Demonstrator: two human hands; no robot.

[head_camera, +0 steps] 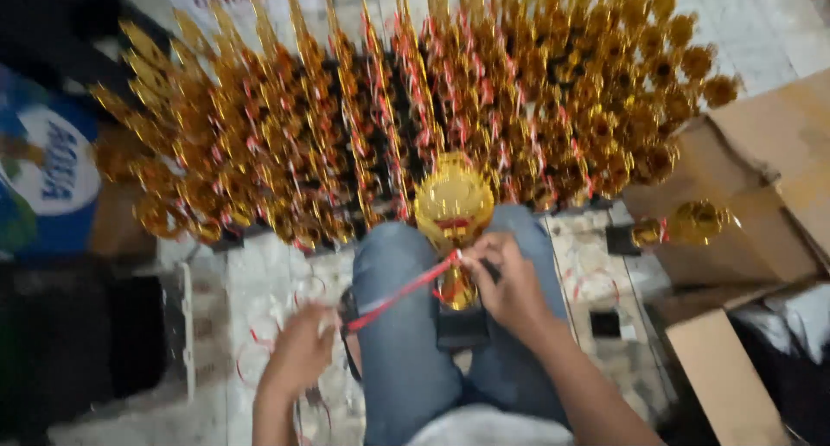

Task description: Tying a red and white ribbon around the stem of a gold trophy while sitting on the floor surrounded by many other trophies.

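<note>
Ribbon (pixel 402 292), red and thin, runs taut between the two hands, slanting up from lower left to upper right across a blue-jeaned knee (pixel 399 325). Its upper end meets the neck of a gold trophy (pixel 453 206) that stands between the legs on a dark base. The right hand (pixel 510 282) pinches the ribbon there with closed fingertips, touching the trophy's stem. The left hand (pixel 303 347) grips the lower end, fingers curled shut, though blur hides the detail. Beyond the knees, rows of similar gold trophies (pixel 415 109) with red ribbons crowd the pale tiled floor (pixel 268 282). One more trophy (pixel 679 226) lies on its side against a cardboard box (pixel 752 230) at right.
</note>
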